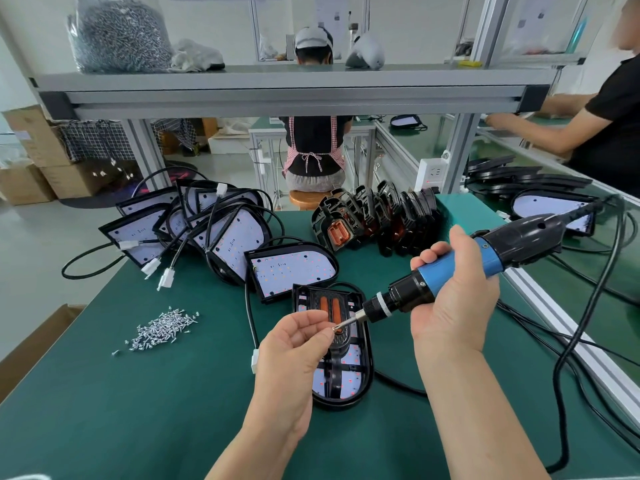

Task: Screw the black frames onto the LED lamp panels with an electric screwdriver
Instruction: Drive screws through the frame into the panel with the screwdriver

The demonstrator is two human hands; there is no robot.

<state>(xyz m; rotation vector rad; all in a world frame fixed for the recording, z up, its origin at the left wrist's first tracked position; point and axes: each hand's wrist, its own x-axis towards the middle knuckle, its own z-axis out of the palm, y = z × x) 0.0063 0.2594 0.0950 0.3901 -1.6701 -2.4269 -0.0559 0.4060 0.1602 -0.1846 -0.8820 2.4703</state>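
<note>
An LED lamp panel (349, 379) lies on the green table in front of me with a black frame (322, 299) laid on it. My right hand (453, 292) grips the blue and black electric screwdriver (460, 268), its bit pointing left and down. At the bit's tip my left hand (298, 344) pinches a small screw (335, 328) above the frame. A pile of loose screws (162, 329) lies to the left.
Several bare lamp panels with cables (221, 237) are stacked at the back left, a row of black frames (377, 220) at the back right. The screwdriver's cord (568, 344) loops over the table's right side. Other people work beyond an aluminium shelf (294, 88).
</note>
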